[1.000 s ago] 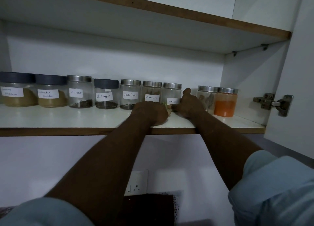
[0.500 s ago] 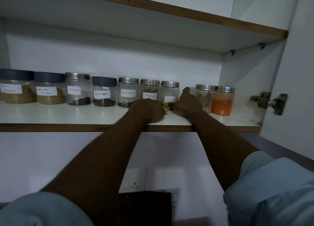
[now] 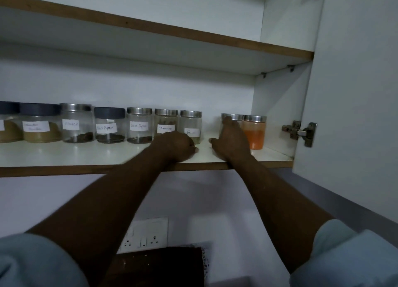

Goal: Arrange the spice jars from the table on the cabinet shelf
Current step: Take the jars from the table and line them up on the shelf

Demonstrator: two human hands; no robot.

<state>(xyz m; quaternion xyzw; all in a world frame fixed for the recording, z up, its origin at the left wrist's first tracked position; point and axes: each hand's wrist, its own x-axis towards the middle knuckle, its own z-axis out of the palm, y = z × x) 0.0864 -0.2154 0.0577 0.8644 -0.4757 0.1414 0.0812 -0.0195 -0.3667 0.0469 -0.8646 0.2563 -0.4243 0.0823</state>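
A row of labelled glass spice jars stands at the back of the white cabinet shelf: two dark-lidded jars of brown powder, cloves, two black pepper jars, cinnamon and fennel. After a gap come a steel-lidded jar and a jar of orange powder. My left hand rests on the shelf as a fist in front of the cinnamon jar, just by the fennel jar's base. My right hand lies against the steel-lidded jar, fingers reaching up to its lid, thumb spread left.
An upper shelf hangs over the jars. The open cabinet door with its metal hinge stands at the right. Below the shelf are a wall socket and a dark brown object.
My right hand left the fennel jar and moved right onto the steel-lidded jar beside the orange one. My left hand stays low in front of the cinnamon jar. The fennel label now shows.
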